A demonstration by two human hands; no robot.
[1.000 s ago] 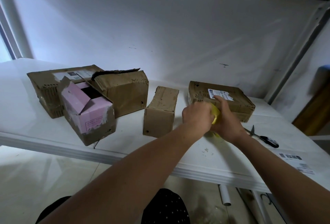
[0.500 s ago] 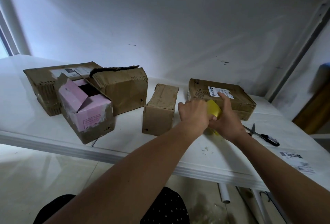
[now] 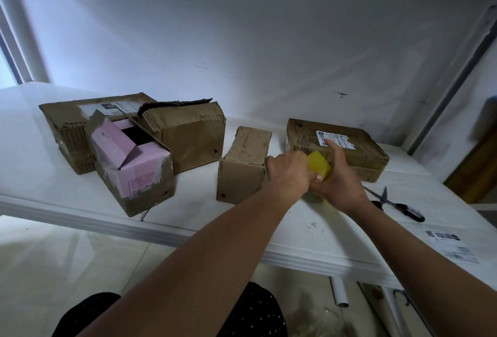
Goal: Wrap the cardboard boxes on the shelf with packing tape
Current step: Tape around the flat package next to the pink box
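Yellow tape roll [image 3: 319, 168]: translucent, bright yellow, only an upper wedge showing between the two hands; rest hidden behind fingers. Held above the white shelf [image 3: 188, 218], just near of the flat box [image 3: 347, 148] and right of the small upright box [image 3: 243, 167].

Left hand [image 3: 289, 172]: fingers curled, knuckles toward the camera, pressed against the left side of the tape roll; exact contact of the fingertips hidden. Grip closed on the roll as far as visible.

Right hand [image 3: 341, 175]: palm wrapped round the right side of the roll, grip closed on it; index finger extended far, its tip touching the white label on top of the flat box.

Flat box: brown, low, creased, at far right of the shelf. Small upright box: brown, dented, just left of the left hand. Pink-lined box [image 3: 134, 164]: flaps open, tilted, at near left. Large crumpled box [image 3: 185, 135]: behind it, torn flap raised. Labelled carton [image 3: 72, 119]: at far left, touching the pink-lined box.

Scissors [image 3: 395, 203]: black handles, lying flat right of the right hand, apart from it. Loose label sheet [image 3: 451, 245]: at near right edge.
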